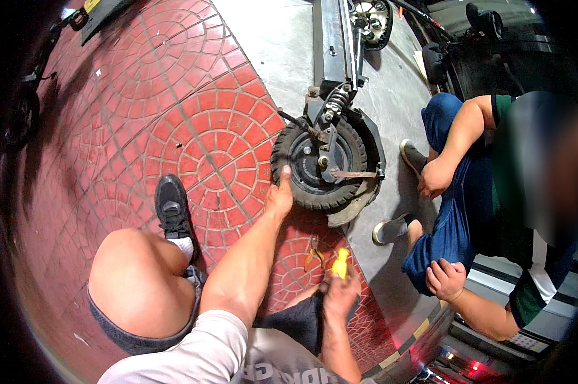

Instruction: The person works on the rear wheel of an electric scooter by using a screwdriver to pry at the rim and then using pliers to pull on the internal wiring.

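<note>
A small scooter wheel (317,168) with a black tyre lies on its side where red paving meets grey concrete, still fixed to the scooter's fork and spring (332,102). My left hand (280,193) rests on the tyre's near left edge, thumb up against the rubber. My right hand (341,288) is low in the picture, closed around a yellow-handled tool (342,262) that points toward the wheel. A pair of pliers (314,251) lies on the paving just left of that tool.
Another person squats at the right in blue trousers, one hand (435,177) on a knee, the other hand (445,280) hanging low. My left knee (135,281) and black shoe (171,206) are on the red paving. The scooter deck (332,38) runs away at the top.
</note>
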### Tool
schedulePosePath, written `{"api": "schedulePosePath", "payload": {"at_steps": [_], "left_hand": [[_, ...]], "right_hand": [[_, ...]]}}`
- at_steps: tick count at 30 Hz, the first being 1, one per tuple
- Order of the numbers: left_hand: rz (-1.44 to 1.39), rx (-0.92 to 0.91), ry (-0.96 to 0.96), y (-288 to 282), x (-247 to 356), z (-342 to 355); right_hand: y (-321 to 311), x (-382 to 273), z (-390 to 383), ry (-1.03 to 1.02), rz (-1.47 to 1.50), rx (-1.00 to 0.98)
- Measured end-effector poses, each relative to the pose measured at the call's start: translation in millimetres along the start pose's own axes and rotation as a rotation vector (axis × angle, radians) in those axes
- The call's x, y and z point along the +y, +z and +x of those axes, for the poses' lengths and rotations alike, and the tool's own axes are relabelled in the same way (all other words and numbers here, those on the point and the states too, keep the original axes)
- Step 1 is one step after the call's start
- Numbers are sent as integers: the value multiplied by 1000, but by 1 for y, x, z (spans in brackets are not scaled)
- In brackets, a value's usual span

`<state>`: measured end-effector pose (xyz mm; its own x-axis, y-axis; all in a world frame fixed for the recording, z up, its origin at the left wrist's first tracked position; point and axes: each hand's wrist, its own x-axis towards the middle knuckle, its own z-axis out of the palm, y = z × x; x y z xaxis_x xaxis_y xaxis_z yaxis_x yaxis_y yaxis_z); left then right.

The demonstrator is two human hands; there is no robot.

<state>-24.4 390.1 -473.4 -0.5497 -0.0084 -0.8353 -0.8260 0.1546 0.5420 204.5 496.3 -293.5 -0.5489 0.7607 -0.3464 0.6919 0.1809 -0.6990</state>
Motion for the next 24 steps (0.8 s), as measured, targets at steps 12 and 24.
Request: {"api": "schedulePosePath", "payload": {"at_steps": [12, 24], "left_hand": [[-17, 15, 16, 9, -6, 4], [26, -24, -31, 11, -8, 5]], "right_hand": [[-92, -211, -1, -495, 695, -126], [-6, -336, 38, -774, 883, -623]]}}
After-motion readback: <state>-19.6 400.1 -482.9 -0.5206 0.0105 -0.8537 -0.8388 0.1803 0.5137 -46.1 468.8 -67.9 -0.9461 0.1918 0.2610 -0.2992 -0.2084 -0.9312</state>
